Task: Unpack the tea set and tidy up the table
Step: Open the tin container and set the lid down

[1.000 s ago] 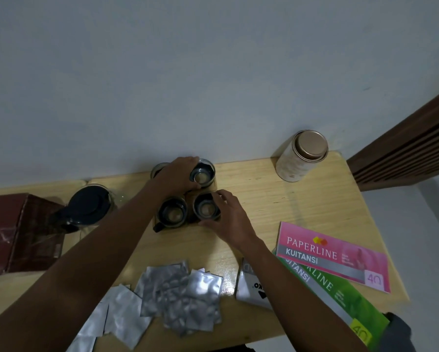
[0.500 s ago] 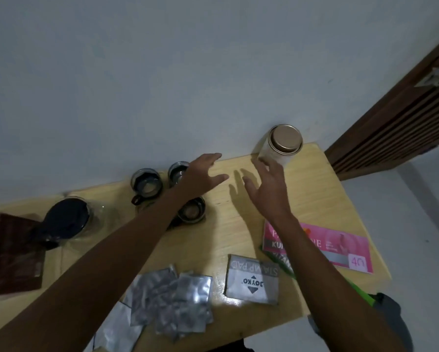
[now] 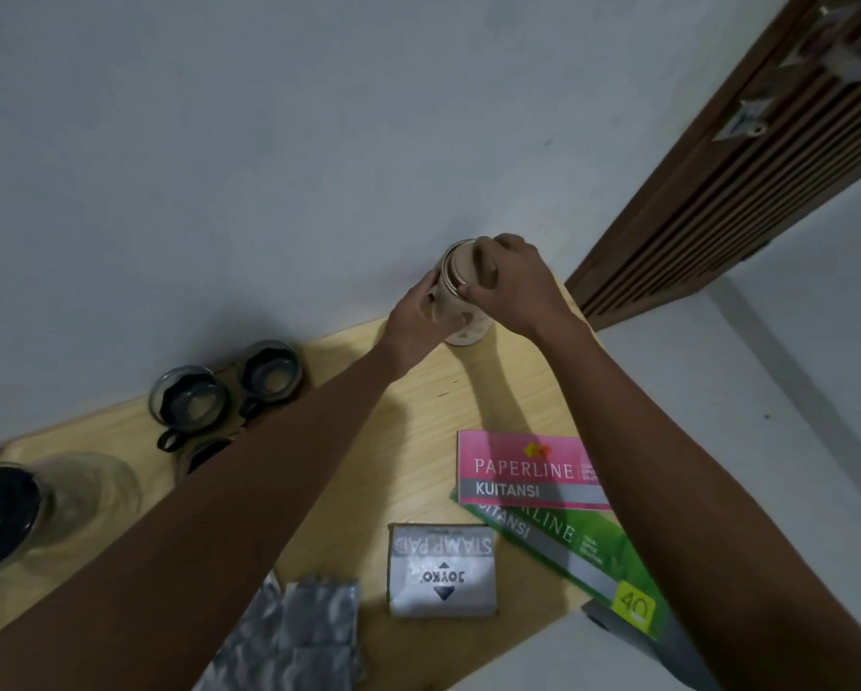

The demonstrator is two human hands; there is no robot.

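Two hands meet on the pale cylindrical jar with a tan metal lid (image 3: 461,311), which stands at the far edge of the light wooden desk (image 3: 418,401), close against the grey wall. The left hand (image 3: 411,316) wraps the jar's body, its fingers (image 3: 431,291) curled against the glass; the right hand (image 3: 511,286) closes over the lid from above.

To do this well, I judge the left hand should brace the body firmly while the right grips the lid's rim, keeping the jar upright and lifting it clear of the wall rather than dragging it.

Counted outward: one jar; three dark-banded glass cups (image 3: 189,403) visible to the left, one half hidden by the forearm, perhaps more behind it; one glass teapot with a black lid (image 3: 44,506) at the left edge; two receipt books, pink (image 3: 523,471) over green (image 3: 583,546); one silver stamp-pad box (image 3: 442,571); and a heap of crumpled foil sachets (image 3: 299,630), too overlapped to count.
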